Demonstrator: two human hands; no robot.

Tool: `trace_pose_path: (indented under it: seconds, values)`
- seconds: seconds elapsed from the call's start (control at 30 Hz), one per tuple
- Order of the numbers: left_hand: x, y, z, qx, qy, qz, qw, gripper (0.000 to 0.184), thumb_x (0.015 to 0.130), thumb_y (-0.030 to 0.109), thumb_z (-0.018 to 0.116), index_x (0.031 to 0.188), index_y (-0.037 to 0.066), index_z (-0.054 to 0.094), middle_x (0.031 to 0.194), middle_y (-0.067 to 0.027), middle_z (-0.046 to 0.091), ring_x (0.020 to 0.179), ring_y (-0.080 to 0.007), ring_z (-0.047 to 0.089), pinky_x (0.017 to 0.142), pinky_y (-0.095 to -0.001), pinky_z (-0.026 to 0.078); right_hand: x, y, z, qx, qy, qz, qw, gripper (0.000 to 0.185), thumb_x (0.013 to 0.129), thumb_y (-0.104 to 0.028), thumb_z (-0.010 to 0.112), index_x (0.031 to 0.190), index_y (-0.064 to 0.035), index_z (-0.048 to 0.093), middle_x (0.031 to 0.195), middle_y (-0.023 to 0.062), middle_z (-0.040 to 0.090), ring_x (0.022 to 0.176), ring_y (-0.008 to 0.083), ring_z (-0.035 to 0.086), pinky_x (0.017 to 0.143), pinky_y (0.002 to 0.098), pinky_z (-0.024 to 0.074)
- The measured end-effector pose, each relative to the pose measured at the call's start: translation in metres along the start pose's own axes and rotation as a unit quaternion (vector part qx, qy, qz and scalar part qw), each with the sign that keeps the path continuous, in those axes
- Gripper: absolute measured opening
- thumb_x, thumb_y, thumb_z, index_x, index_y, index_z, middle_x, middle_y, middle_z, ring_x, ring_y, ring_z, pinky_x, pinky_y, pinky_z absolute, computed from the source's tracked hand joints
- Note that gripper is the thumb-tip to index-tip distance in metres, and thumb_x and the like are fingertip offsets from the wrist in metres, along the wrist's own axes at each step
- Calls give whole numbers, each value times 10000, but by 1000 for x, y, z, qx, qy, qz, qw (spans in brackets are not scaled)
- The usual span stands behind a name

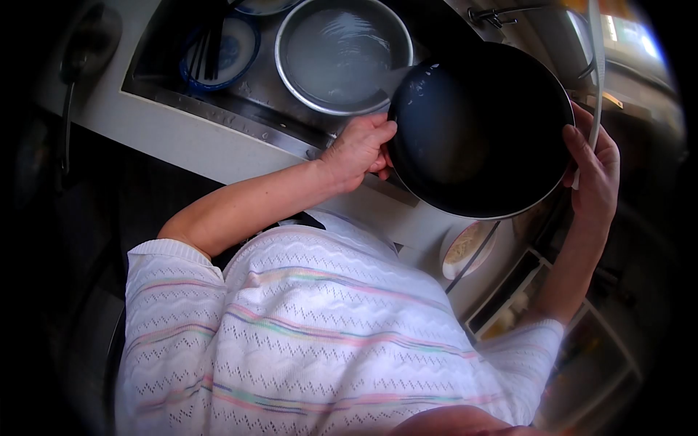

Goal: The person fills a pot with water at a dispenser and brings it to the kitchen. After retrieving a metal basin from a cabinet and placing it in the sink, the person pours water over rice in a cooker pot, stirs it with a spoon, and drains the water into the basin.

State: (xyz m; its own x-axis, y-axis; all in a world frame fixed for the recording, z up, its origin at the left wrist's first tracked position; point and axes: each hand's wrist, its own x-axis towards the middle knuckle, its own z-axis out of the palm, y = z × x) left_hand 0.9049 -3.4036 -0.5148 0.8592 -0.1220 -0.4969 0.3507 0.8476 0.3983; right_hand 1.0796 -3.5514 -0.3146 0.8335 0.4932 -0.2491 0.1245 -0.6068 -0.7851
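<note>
A black pot (494, 138) is held up between my two hands, tilted toward the sink. My left hand (356, 154) grips its left side, and my right hand (595, 161) has hold of its right rim. Cloudy liquid runs over the pot's left edge into a round metal basin (338, 54), which holds whitish water. Small pale bits cling to the inner wall of the pot. The pot's bottom is dark and hard to make out.
Left of the basin in the sink (262, 98) is a blue-rimmed bowl (236, 51) with dark chopsticks. A ladle (69, 109) lies at far left. Below the pot, a bowl with pale food (459, 251) stands on the counter (189, 145). A white cord (598, 73) hangs at right.
</note>
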Motion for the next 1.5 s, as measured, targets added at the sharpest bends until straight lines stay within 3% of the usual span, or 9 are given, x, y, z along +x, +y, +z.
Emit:
trace_pose_path:
  seconds: [0.07, 0.37, 0.67, 1.5]
  values:
    - [-2, 1, 4, 8, 8, -2, 1000, 262, 947, 206, 363, 1115, 85, 523, 619, 36, 502, 380, -32, 321, 424, -226, 411, 0, 1, -3, -2, -5, -5, 1000, 401, 812, -183, 652, 1118, 47, 531, 580, -57, 485, 383, 0, 403, 324, 140, 324]
    - [-1, 0, 3, 7, 2, -3, 1000, 218, 942, 225, 382, 955, 69, 533, 608, 14, 507, 380, -42, 324, 429, -235, 408, 2, -6, -2, -17, -8, -10, 1000, 387, 814, -182, 651, 1106, 46, 540, 545, -66, 447, 369, 2, 395, 324, 140, 320]
    - [0, 1, 2, 4, -5, -10, 1000, 227, 940, 218, 385, 1025, 69, 534, 632, 18, 522, 383, -39, 330, 426, -227, 416, 4, -11, -2, -39, -14, -19, 999, 383, 822, -184, 641, 1117, 38, 541, 541, -66, 450, 366, 4, 403, 325, 142, 322]
    - [-2, 2, -1, 1, 5, 2, 1000, 211, 934, 222, 397, 977, 72, 539, 617, 22, 523, 388, -33, 334, 408, -218, 396, 6, -32, 5, -79, -22, -34, 996, 364, 829, -176, 629, 1110, 39, 546, 561, -48, 485, 358, 13, 415, 327, 145, 331]
